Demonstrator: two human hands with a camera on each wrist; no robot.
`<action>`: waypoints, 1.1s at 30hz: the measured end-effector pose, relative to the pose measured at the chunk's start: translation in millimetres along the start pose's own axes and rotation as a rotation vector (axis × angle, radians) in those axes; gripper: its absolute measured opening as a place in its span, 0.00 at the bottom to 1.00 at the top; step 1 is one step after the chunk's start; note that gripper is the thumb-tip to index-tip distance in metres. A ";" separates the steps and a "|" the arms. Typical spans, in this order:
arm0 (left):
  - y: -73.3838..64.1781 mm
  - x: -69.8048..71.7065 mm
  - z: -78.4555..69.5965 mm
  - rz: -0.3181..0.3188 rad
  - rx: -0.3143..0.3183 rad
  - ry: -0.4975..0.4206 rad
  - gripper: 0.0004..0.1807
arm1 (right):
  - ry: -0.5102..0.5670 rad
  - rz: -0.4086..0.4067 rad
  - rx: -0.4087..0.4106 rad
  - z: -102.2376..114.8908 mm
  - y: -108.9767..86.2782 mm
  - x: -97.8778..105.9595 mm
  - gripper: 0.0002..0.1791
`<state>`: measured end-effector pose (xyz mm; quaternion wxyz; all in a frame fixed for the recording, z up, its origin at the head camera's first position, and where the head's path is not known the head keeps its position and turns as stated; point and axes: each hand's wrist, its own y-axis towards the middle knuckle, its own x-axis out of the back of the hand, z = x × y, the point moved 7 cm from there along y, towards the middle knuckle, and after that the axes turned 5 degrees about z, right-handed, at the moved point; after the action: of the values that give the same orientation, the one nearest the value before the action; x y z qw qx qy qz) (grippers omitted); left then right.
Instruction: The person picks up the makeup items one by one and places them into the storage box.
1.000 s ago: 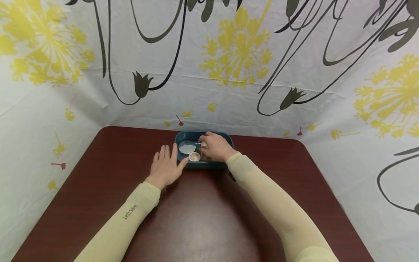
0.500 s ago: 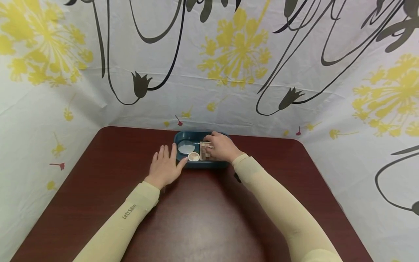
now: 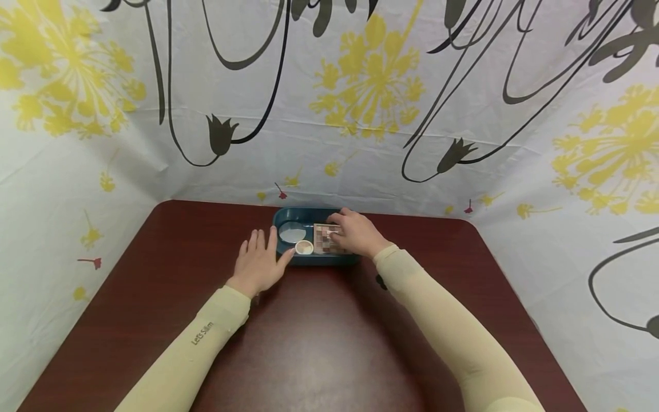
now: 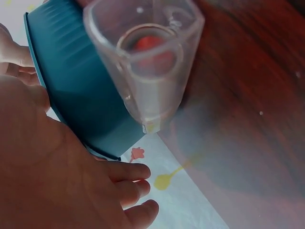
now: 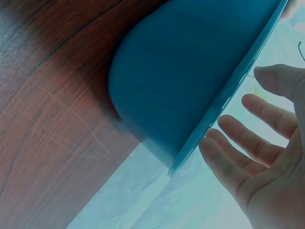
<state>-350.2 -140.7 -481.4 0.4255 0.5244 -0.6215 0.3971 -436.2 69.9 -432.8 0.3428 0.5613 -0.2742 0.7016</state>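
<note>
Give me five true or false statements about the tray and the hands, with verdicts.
The checkered palette lies inside the blue tray. True.
The left hand grips the palette. False: its fingers are extended at the tray's left end.
The right hand is over the palette. True.
The round disc sits right of the palette in the head view. False: left of it.
The tray stands at the near edge of the table. False: at the far edge.

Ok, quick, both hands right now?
Left hand: open, beside the blue tray.
Right hand: open over the checkered palette, nothing visible in its grip.
</note>
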 end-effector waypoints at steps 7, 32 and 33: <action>-0.5 -0.4 0.0 0.014 -0.001 -0.030 0.48 | 0.009 -0.013 0.009 -2.2 -8.4 2.0 0.22; -1.0 0.8 -0.4 0.004 -0.006 -0.016 0.49 | -0.049 -0.075 -0.040 -22.5 -45.5 7.4 0.21; -1.1 0.9 -0.6 0.005 -0.006 -0.017 0.49 | -0.047 -0.076 -0.045 -23.8 -47.4 7.0 0.21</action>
<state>-349.1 -140.6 -480.4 0.4208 0.5250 -0.6276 0.3917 -414.0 118.6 -431.2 0.3753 0.5798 -0.2764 0.6683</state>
